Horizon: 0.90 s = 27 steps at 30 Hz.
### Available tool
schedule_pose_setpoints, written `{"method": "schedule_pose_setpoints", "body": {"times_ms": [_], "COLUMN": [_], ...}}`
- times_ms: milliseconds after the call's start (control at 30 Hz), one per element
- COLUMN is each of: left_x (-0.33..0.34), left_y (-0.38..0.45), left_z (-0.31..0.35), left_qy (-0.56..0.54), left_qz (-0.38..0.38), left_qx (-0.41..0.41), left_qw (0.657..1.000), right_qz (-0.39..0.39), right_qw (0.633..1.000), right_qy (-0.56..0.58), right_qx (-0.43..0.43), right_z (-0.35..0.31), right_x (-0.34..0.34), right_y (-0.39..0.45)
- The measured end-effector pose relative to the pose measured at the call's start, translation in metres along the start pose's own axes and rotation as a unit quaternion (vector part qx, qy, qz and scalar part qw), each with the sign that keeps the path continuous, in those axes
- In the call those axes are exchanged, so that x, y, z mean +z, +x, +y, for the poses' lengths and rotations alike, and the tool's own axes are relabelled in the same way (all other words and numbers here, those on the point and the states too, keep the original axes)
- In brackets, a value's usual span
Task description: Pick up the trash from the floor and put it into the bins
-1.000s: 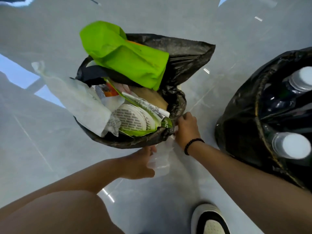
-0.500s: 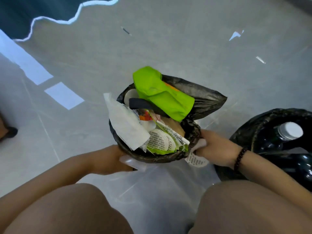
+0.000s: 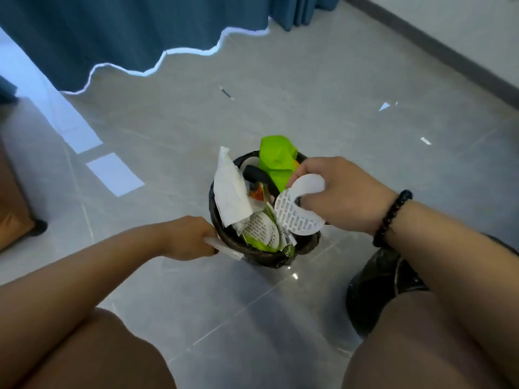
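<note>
A small bin lined with a black bag stands on the grey floor, stuffed with a green bag, a white paper sheet and printed wrappers. My right hand hovers over its right rim and pinches a white printed wrapper. My left hand sits at the left rim and grips a clear plastic piece. A second black-lined bin is at the lower right, partly hidden by my right arm and knee.
Small scraps lie on the floor farther off: a dark sliver and white bits. A blue curtain hangs at the back. A wall skirting runs along the right. My knees fill the bottom of the view.
The view has pulled back and up from the bin. My right hand has risen from the bin's side to above its rim with the white wrapper. The left hand stays at the left rim.
</note>
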<state>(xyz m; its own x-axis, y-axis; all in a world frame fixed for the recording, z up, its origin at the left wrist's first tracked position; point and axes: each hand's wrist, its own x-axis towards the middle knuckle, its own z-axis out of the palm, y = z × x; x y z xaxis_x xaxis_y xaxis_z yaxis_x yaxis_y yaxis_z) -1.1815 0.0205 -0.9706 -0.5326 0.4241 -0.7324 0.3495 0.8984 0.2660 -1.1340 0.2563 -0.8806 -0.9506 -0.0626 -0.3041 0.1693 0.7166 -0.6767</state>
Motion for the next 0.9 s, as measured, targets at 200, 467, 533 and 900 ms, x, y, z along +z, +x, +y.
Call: {"method": "schedule_pose_setpoints", "body": {"times_ms": [200, 467, 533, 900], "left_x": [-0.035, -0.073, -0.054, -0.003], "left_y": [-0.075, -0.060, -0.029, 0.041], "left_z": [0.034, 0.051, 0.045, 0.061], "left_qy": [-0.079, -0.598, -0.652, -0.401], "left_qz": [0.055, 0.331, 0.395, 0.488], "left_qx": [-0.081, -0.019, -0.041, -0.091], "left_qw": [0.992, 0.730, 0.646, 0.770], "right_qz": [0.046, 0.123, 0.147, 0.280], "right_qw": [0.999, 0.988, 0.983, 0.878], "right_qy": [-0.020, 0.080, 0.104, 0.380], "right_qx": [0.018, 0.045, 0.028, 0.074], "right_z": [-0.005, -0.004, -0.005, 0.003], "right_x": [0.025, 0.022, 0.024, 0.008], "right_y": [0.002, 0.020, 0.022, 0.026]}}
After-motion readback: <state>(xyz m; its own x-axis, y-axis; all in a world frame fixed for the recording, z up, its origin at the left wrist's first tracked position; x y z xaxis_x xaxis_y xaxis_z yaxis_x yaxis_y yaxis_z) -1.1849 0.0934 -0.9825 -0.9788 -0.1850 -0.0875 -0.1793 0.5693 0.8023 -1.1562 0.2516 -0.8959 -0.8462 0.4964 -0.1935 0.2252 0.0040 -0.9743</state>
